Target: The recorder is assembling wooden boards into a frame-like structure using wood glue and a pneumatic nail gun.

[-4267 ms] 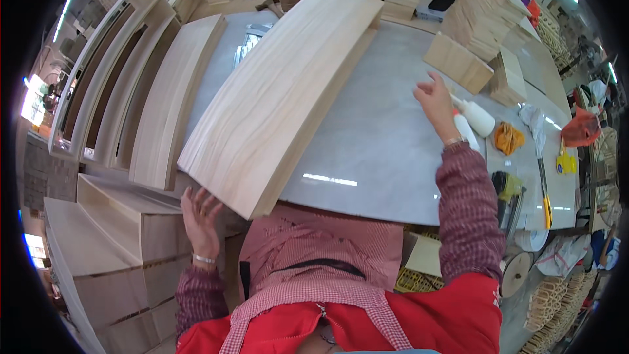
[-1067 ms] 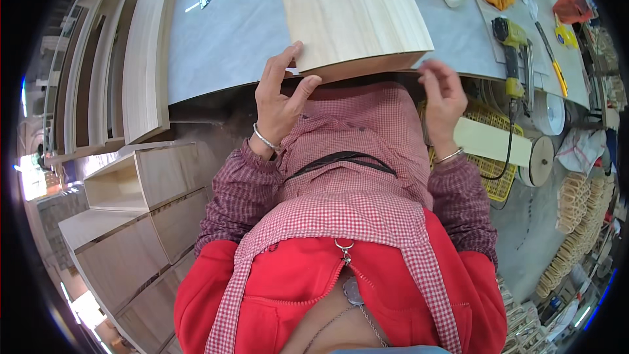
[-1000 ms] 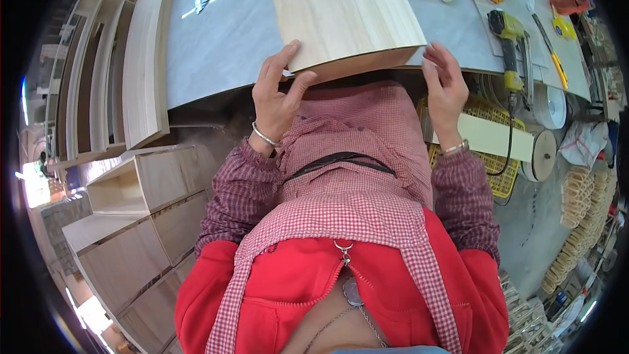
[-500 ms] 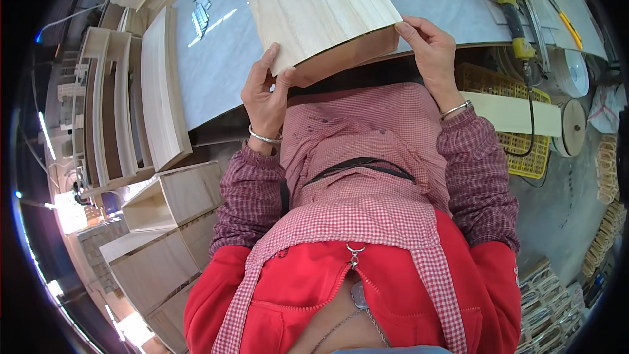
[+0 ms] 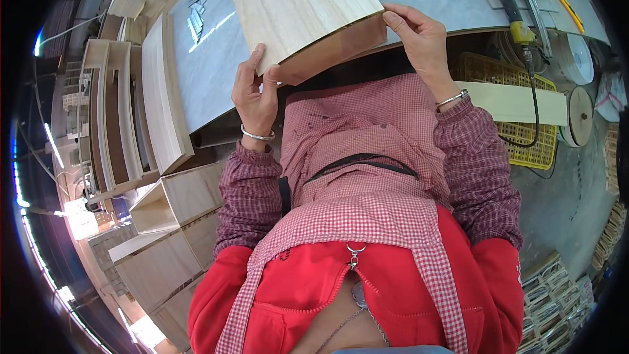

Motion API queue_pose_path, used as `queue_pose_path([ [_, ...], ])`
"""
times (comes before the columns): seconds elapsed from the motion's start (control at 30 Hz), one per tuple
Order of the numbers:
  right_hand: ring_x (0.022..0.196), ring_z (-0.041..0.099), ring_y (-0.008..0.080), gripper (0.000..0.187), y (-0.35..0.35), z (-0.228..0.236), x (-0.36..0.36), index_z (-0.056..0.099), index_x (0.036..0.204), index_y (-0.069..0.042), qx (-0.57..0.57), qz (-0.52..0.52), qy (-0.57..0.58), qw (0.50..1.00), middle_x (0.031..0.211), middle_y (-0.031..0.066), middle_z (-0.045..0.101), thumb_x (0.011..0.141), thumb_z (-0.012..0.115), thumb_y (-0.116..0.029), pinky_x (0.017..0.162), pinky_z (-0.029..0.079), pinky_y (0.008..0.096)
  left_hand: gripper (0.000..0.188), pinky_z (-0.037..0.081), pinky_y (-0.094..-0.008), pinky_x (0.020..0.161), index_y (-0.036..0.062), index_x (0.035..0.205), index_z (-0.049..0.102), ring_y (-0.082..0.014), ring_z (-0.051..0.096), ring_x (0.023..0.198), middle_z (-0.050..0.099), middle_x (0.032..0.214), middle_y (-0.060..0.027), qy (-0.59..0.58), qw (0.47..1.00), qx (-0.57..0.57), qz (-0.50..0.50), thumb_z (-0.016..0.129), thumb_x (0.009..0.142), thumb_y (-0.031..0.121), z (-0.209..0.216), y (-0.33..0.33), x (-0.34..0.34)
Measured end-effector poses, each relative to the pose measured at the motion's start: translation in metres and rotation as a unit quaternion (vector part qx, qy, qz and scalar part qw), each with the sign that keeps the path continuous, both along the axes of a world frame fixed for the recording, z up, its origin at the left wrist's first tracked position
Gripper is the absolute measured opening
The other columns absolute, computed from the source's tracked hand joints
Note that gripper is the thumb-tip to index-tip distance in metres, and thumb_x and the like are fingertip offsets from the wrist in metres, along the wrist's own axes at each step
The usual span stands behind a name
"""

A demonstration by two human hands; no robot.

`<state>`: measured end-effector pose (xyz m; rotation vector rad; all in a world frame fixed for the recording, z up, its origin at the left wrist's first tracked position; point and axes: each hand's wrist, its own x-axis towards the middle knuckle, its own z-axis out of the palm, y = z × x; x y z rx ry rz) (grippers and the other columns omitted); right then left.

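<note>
L hand pinches near L corner of wood box: pale top w/ lengthwise grain, darker brown near end, at front edge of table. R hand pinches near R corner; approx. 1 sec ago it was off the box.

wooden box: pale cream, streaked grain | apron: red-white gingham | sleeves: purplish check | jacket: red | crate: yellow

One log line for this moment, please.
Left hand: holding wooden box, near-left corner | Right hand: holding its near-right corner | On table: pneumatic nail gun
</note>
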<state>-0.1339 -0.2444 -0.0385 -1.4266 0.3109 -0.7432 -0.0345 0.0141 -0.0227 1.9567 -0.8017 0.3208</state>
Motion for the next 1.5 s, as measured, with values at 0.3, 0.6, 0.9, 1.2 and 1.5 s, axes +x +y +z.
queue_pose_path([
  [0.3, 0.083, 0.064, 0.0100, 0.021, 0.003, -0.008, -0.007, 0.067, 0.107, -0.003, -0.011, -0.024, -0.033, 0.999, 0.098, 0.0044, 0.070, 0.087, 0.063, -0.006, 0.079, 0.050, 0.0189, 0.038, 0.043, -0.0212, 0.062, -0.0001, 0.121, 0.060, -0.0127, 0.054, 0.072, 0.063, 0.099, -0.0075, -0.010, 1.000, 0.011, 0.004, 0.068, 0.087, 0.016, 0.001, -0.002, -0.002],
  [0.6, 0.083, 0.065, 0.0106, 0.018, 0.003, -0.010, -0.008, 0.068, 0.102, -0.001, -0.049, -0.066, -0.006, 0.997, 0.093, 0.0041, 0.070, 0.085, 0.060, -0.003, 0.076, 0.050, 0.0197, 0.038, 0.048, -0.0228, 0.069, 0.0000, 0.123, 0.058, -0.0155, 0.059, 0.084, 0.064, 0.107, -0.0099, -0.015, 1.000, 0.020, 0.003, 0.067, 0.088, 0.013, 0.000, -0.001, -0.003],
  [0.9, 0.080, 0.064, 0.0096, 0.018, -0.012, -0.045, -0.026, 0.068, 0.101, -0.001, 0.054, -0.043, 0.035, 0.997, 0.090, 0.0041, 0.070, 0.086, 0.058, -0.002, 0.073, 0.049, 0.0184, 0.039, 0.046, -0.0193, 0.059, 0.0041, 0.126, 0.057, -0.0081, 0.051, 0.065, 0.064, 0.118, -0.0070, -0.061, 0.997, 0.042, 0.001, 0.065, 0.091, 0.019, -0.004, 0.008, 0.006],
  [1.2, 0.084, 0.065, 0.0130, 0.021, -0.003, -0.054, -0.028, 0.065, 0.107, 0.001, 0.033, -0.016, 0.059, 0.998, 0.095, 0.0072, 0.069, 0.088, 0.055, 0.000, 0.077, 0.052, 0.0203, 0.039, 0.048, -0.0204, 0.063, 0.0027, 0.125, 0.057, -0.0114, 0.056, 0.074, 0.063, 0.113, -0.0092, -0.027, 0.998, 0.059, 0.019, 0.065, 0.090, 0.018, 0.002, 0.011, 0.001],
  [1.5, 0.073, 0.061, 0.0117, 0.025, 0.019, -0.054, -0.028, 0.065, 0.111, -0.001, 0.011, 0.002, 0.144, 0.990, 0.094, 0.0071, 0.068, 0.088, 0.056, -0.001, 0.062, 0.049, 0.0201, 0.039, 0.047, -0.0189, 0.059, 0.0018, 0.126, 0.056, -0.0103, 0.054, 0.072, 0.062, 0.113, -0.0090, -0.007, 0.999, 0.041, 0.016, 0.065, 0.091, 0.018, 0.007, 0.006, -0.004],
])
